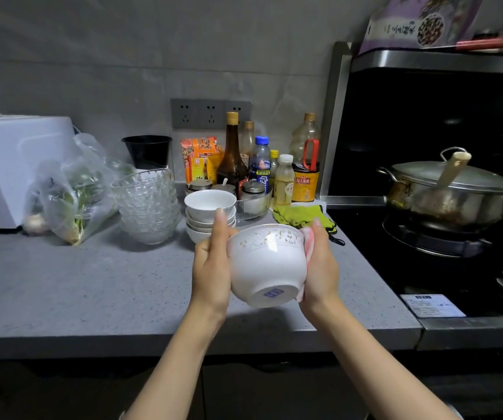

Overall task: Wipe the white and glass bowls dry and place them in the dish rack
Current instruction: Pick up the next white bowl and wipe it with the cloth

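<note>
- Our left grip (pixel 211 268) clasps the left side of the bowl (pixel 265 265), one digit pointing up past the rim; the rest are hidden behind the bowl
- Our right grip (pixel 321 271) is clamped on a pink-and-white cloth (pixel 309 242), pressing it flat against the bowl's right side
- We hold the bowl in the air between both grips, above the front of the grey tabletop (pixel 92 283). It is tipped so that its base, with a blue mark, faces us and its mouth faces away
- Speckles run in a band below the bowl's rim
- Just behind our left grip a white stack (pixel 210 204) of smaller bowls stands upright on the tabletop
- A glass stack (pixel 147 204) of bowls stands just beside it on the left, also upright
- A green rag (pixel 300 216) lies crumpled behind our right grip, near the tabletop's right edge
- Bottles (pixel 259 165) and small jars crowd against the wall behind the white stack
- A black tub (pixel 147 150) stands behind the glass stack
- A clear bag (pixel 71 192) of greens lies left of the glass stack, against a white appliance (pixel 8 168)
- On the right a lidded pot (pixel 450 192) sits on the hob (pixel 426 268)
</note>
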Motion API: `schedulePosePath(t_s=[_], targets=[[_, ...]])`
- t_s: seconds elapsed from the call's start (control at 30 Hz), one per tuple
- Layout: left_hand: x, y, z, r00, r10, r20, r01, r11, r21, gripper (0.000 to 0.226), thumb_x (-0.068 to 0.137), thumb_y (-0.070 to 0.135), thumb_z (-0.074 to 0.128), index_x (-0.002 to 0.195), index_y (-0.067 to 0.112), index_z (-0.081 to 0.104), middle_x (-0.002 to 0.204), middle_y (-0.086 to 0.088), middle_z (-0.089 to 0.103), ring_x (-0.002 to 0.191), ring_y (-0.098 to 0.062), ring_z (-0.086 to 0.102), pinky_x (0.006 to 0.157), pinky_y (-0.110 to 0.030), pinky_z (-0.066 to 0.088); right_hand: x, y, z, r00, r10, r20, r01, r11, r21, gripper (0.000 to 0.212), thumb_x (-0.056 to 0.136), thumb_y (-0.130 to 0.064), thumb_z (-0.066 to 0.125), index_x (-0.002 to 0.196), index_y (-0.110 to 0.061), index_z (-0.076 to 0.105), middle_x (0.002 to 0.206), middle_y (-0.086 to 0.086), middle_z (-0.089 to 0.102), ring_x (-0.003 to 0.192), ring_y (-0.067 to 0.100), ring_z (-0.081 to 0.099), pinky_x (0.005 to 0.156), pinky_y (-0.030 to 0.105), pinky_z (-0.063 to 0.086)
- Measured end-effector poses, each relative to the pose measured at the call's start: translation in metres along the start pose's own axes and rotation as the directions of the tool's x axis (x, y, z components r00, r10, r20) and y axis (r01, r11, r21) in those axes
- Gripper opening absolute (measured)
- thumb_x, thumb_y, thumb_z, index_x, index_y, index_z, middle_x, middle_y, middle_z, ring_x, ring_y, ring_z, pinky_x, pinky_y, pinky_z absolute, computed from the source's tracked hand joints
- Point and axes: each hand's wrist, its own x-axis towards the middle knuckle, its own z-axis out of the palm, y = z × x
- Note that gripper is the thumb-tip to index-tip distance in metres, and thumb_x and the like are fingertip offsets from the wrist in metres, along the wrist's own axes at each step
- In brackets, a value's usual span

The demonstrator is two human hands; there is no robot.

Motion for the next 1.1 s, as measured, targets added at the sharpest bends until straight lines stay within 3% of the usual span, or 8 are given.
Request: schedulePosePath(t_s=[0.13,0.23,0.4,0.6,0.7,0.87,0.97,1.1], targets=[[0.002,0.003,-0.006,0.980,-0.016,0.197,-0.038,0.963,0.267,0.060,0.080,0.067,0.035,0.112,0.021,0.054,0.105,0.003,0.064,0.091,-0.007,0.060,0.071,-0.011,0.046,0.005,-0.009,-0.003,0.996,-0.080,-0.048,0.080,0.997,-0.014,0.040,0.096,-0.055,0.040,0.093,-0.016,0.048,0.099,0.000,0.048,0.096,0.017,0.050,0.063,0.017,0.045],[0.008,0.003,-0.012,0.917,-0.315,0.244,0.209,0.901,0.379,0.100,0.062,0.095,0.026,0.137,0.030,0.041,0.131,0.001,0.058,0.112,-0.017,0.060,0.094,-0.034,0.050,0.002,-0.016,-0.004,0.954,-0.293,-0.069,0.283,0.951,-0.127,0.049,0.102,-0.044,0.028,0.062,-0.018,0.037,0.060,-0.001,0.038,0.054,0.018,0.053,0.031,0.015,0.029],[0.010,0.014,-0.012,0.702,-0.561,0.439,0.567,0.813,0.133,0.077,0.072,0.069,0.043,0.128,0.019,0.054,0.113,-0.017,0.070,0.089,-0.038,0.071,0.057,-0.035,0.059,0.000,-0.017,-0.007,0.830,-0.549,0.093,0.555,0.800,-0.230,0.062,0.095,-0.051,0.024,0.046,-0.012,0.032,0.043,0.013,0.023,0.039,0.044,0.031,0.030,0.023,0.020],[0.018,-0.005,-0.022,0.632,-0.560,0.535,0.705,0.702,-0.098,0.063,0.073,0.029,0.066,0.131,0.011,0.050,0.126,-0.025,0.060,0.107,-0.047,0.062,0.076,-0.049,0.059,0.013,-0.026,-0.019,0.854,-0.423,0.302,0.514,0.775,-0.367,0.075,0.102,-0.039,0.023,0.044,0.006,0.038,0.033,0.010,0.031,0.028,0.015,0.036,0.034,0.035,0.026],[0.015,-0.018,-0.022,0.674,-0.546,0.497,0.651,0.758,-0.050,0.058,0.080,0.030,0.068,0.133,0.015,0.051,0.131,-0.021,0.057,0.113,-0.039,0.061,0.073,-0.051,0.058,0.018,-0.034,-0.022,0.816,-0.341,0.466,0.573,0.578,-0.581,0.064,0.104,-0.037,0.027,0.048,-0.014,0.048,0.044,-0.007,0.047,0.044,0.005,0.046,0.050,0.016,0.032],[0.012,-0.034,-0.007,0.792,-0.465,0.395,0.515,0.857,-0.024,0.053,0.089,0.049,0.048,0.133,0.021,0.052,0.124,-0.015,0.063,0.104,-0.027,0.067,0.078,-0.053,0.057,0.015,-0.022,-0.016,0.696,-0.109,0.709,0.717,0.085,-0.691,0.051,0.097,-0.046,0.025,0.072,-0.017,0.058,0.071,-0.004,0.057,0.071,0.015,0.050,0.068,0.035,0.036],[0.012,-0.039,-0.008,0.837,-0.431,0.338,0.473,0.880,-0.049,0.048,0.098,0.049,0.037,0.128,0.018,0.057,0.114,-0.014,0.069,0.098,-0.025,0.069,0.084,-0.054,0.055,0.015,-0.026,-0.023,0.624,-0.038,0.780,0.781,0.006,-0.625,0.060,0.096,-0.051,0.019,0.101,-0.019,0.069,0.107,-0.002,0.063,0.104,0.013,0.051,0.093,0.031,0.035],[0.014,-0.043,-0.012,0.907,-0.350,0.234,0.378,0.922,-0.084,0.041,0.099,0.039,0.039,0.133,0.019,0.052,0.116,-0.013,0.068,0.096,-0.024,0.069,0.070,-0.042,0.058,0.007,-0.031,-0.036,0.545,0.112,0.831,0.838,-0.095,-0.537,0.061,0.093,-0.060,0.023,0.136,-0.028,0.053,0.144,-0.001,0.048,0.135,0.015,0.038,0.117,0.029,0.010]])
